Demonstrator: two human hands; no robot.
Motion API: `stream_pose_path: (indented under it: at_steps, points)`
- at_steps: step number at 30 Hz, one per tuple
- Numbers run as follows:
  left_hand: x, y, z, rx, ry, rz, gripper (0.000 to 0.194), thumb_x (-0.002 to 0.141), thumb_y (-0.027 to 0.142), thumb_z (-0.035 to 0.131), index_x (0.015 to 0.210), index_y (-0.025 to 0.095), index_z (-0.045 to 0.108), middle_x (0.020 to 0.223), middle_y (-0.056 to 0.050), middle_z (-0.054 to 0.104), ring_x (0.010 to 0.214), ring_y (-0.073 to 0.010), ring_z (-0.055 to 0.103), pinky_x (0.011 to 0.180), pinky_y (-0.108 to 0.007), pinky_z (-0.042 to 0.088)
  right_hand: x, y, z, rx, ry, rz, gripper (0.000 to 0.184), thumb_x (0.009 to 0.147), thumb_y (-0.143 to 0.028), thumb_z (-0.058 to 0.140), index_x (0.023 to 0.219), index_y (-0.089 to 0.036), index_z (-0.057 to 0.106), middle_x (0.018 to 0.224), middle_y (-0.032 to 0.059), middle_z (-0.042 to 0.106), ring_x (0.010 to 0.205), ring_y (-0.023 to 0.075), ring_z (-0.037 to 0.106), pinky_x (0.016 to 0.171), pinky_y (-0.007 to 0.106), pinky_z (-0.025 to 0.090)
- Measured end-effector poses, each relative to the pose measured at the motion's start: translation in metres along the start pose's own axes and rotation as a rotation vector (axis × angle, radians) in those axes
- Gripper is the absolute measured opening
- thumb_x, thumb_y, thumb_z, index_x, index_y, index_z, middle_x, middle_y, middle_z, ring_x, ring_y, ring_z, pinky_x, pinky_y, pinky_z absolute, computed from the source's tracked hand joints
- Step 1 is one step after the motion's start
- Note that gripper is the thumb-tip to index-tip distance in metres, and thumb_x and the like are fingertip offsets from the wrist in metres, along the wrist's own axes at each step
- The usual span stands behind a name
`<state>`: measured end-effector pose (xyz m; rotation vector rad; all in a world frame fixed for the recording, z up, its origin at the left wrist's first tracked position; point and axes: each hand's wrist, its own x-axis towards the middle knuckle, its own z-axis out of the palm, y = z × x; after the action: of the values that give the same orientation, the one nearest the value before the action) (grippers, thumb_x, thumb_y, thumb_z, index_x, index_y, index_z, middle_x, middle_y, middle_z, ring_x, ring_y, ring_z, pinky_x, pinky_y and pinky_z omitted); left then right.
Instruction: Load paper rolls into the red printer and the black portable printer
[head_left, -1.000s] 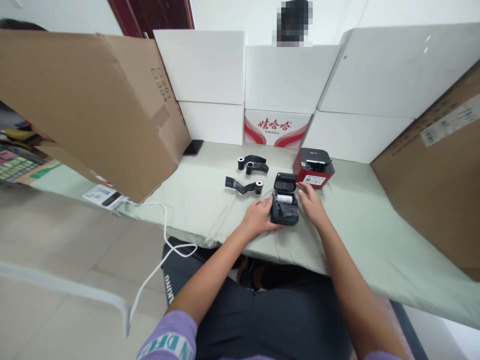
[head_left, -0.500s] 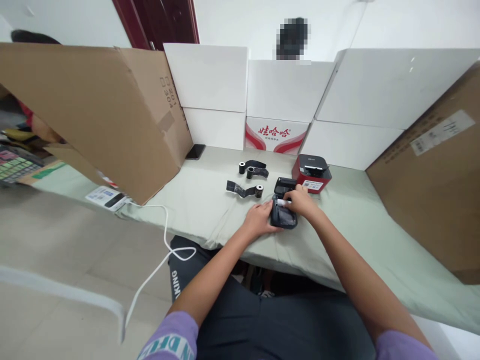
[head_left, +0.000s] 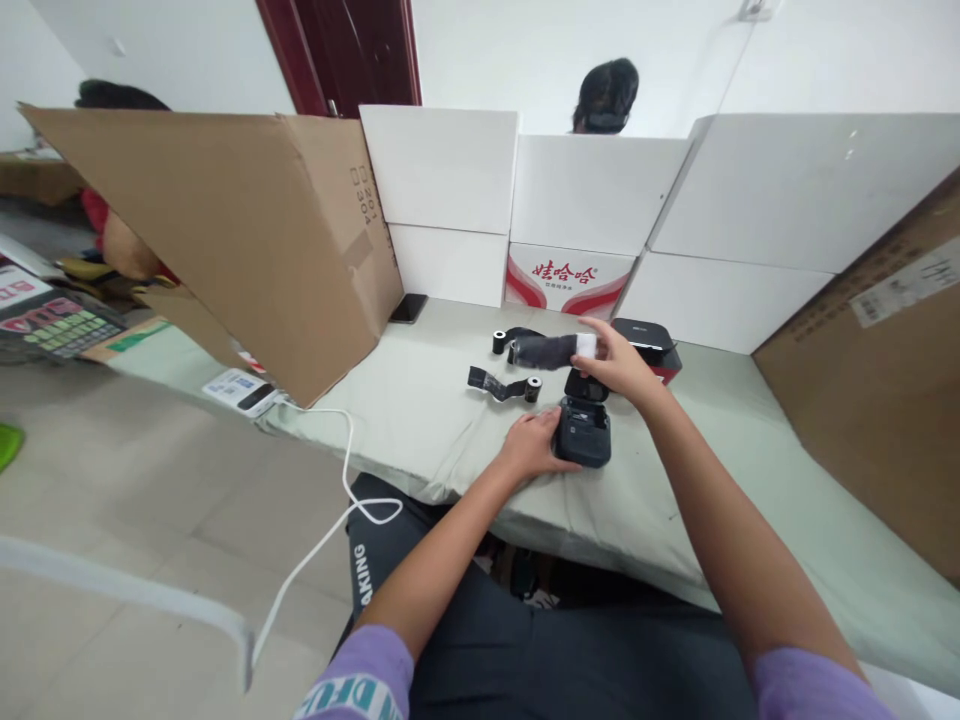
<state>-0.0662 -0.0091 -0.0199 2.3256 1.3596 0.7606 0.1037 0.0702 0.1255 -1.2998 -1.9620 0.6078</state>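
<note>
A small black label printer (head_left: 584, 447) with its lid (head_left: 586, 386) tipped back stands on the table in front of me, its compartment bare of any roll. My left hand (head_left: 534, 443) grips the printer's left side. Above the lid, my right hand (head_left: 616, 358) pinches a white paper roll (head_left: 586, 346) from which a dark strip (head_left: 546, 351) trails leftward. Behind that strip sit two more rolls, the left one a black-sided roll (head_left: 499, 342). Nearer me lies a roll (head_left: 532, 388) with its dark strip (head_left: 495, 384) unrolled on the cloth.
A red and black device (head_left: 646, 340) stands behind my right hand, partly hidden. White boxes (head_left: 442, 170) wall off the back, and cardboard boxes (head_left: 247, 230) flank the sides. A phone (head_left: 409, 308), a white power bank (head_left: 240, 391) with a cable (head_left: 349, 450), and a person's head (head_left: 607, 95) are also visible.
My right hand has lifted the roll up out of the printer's compartment, with its dark strip hanging out leftward. My left hand keeps its hold on the printer. The view has shifted slightly.
</note>
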Motion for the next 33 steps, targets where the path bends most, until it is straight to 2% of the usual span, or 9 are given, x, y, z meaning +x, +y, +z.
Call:
stream_pose_path:
  at_steps: [4, 8, 14, 18, 22, 25, 27, 29, 33]
  points:
    - [0.000, 0.001, 0.000, 0.003, -0.012, -0.009, 0.118, 0.064, 0.075, 0.080, 0.157, 0.017, 0.036, 0.152, -0.018, 0.056, 0.138, -0.0351, 0.057, 0.118, -0.050, 0.040, 0.039, -0.012, 0.037, -0.140, -0.016, -0.053, 0.047, 0.079, -0.035, 0.074, 0.122, -0.017, 0.071, 0.105, 0.0089, 0.077, 0.081, 0.0234, 0.069, 0.083, 0.038, 0.055]
    - [0.001, 0.001, -0.001, -0.007, 0.010, 0.007, 0.120, 0.063, 0.074, 0.081, 0.157, 0.017, 0.035, 0.150, -0.017, 0.058, 0.135, -0.0353, 0.058, 0.117, -0.049, 0.041, 0.065, -0.006, 0.073, -0.306, -0.023, -0.063, 0.040, 0.090, -0.034, 0.066, 0.124, -0.015, 0.073, 0.118, 0.0140, 0.077, 0.105, 0.0278, 0.070, 0.100, 0.040, 0.049]
    - [0.001, 0.002, -0.004, -0.010, 0.000, 0.013, 0.117, 0.063, 0.073, 0.083, 0.154, 0.015, 0.039, 0.146, -0.018, 0.061, 0.133, -0.0372, 0.059, 0.115, -0.049, 0.043, 0.074, 0.015, 0.104, -0.473, -0.142, 0.014, 0.037, 0.084, -0.034, 0.074, 0.116, -0.017, 0.076, 0.112, 0.0135, 0.078, 0.106, 0.0270, 0.070, 0.091, 0.032, 0.049]
    - [0.001, 0.002, -0.004, -0.007, 0.006, 0.013, 0.116, 0.062, 0.071, 0.084, 0.153, 0.013, 0.041, 0.144, -0.019, 0.062, 0.130, -0.0381, 0.061, 0.113, -0.049, 0.045, 0.070, 0.019, 0.108, -0.501, -0.247, 0.056, 0.029, 0.090, -0.039, 0.066, 0.104, -0.017, 0.079, 0.098, 0.0111, 0.079, 0.091, 0.0225, 0.070, 0.076, 0.027, 0.046]
    - [0.001, 0.001, -0.003, -0.011, 0.010, 0.006, 0.117, 0.063, 0.073, 0.083, 0.154, 0.016, 0.038, 0.149, -0.018, 0.058, 0.134, -0.0381, 0.058, 0.114, -0.050, 0.044, 0.059, 0.009, 0.093, -0.481, -0.241, 0.021, 0.057, 0.102, -0.052, 0.038, 0.077, -0.018, 0.076, 0.070, 0.0085, 0.073, 0.070, 0.0193, 0.063, 0.065, 0.028, 0.041]
    - [0.001, 0.001, -0.002, -0.005, -0.002, -0.001, 0.114, 0.063, 0.074, 0.081, 0.154, 0.019, 0.038, 0.149, -0.017, 0.058, 0.134, -0.0380, 0.058, 0.115, -0.050, 0.043, 0.042, 0.002, 0.084, -0.493, -0.192, -0.035, 0.047, 0.099, -0.052, 0.046, 0.085, -0.019, 0.077, 0.078, 0.0084, 0.075, 0.074, 0.0203, 0.065, 0.066, 0.028, 0.041]
    - [0.002, 0.002, -0.003, 0.005, -0.020, -0.016, 0.111, 0.064, 0.074, 0.081, 0.151, 0.018, 0.041, 0.143, -0.017, 0.063, 0.130, -0.0387, 0.061, 0.113, -0.051, 0.044, 0.030, 0.002, 0.085, -0.559, -0.250, -0.062, 0.031, 0.089, -0.047, 0.063, 0.095, -0.019, 0.077, 0.091, 0.0102, 0.077, 0.083, 0.0227, 0.067, 0.069, 0.028, 0.043]
    - [0.002, 0.003, -0.005, 0.006, -0.031, -0.021, 0.105, 0.065, 0.072, 0.081, 0.147, 0.017, 0.045, 0.138, -0.017, 0.066, 0.127, -0.0388, 0.063, 0.111, -0.052, 0.046, 0.020, 0.003, 0.089, -0.621, -0.313, -0.081, 0.028, 0.082, -0.035, 0.072, 0.104, -0.019, 0.074, 0.102, 0.0129, 0.076, 0.091, 0.0253, 0.068, 0.075, 0.029, 0.046]
    - [0.001, 0.005, -0.008, -0.007, -0.028, -0.018, 0.100, 0.067, 0.071, 0.081, 0.144, 0.017, 0.047, 0.137, -0.016, 0.066, 0.128, -0.0380, 0.061, 0.112, -0.052, 0.046, 0.006, 0.005, 0.092, -0.508, -0.290, -0.130, 0.024, 0.081, -0.018, 0.066, 0.105, -0.017, 0.067, 0.105, 0.0143, 0.073, 0.098, 0.0267, 0.067, 0.086, 0.034, 0.049]
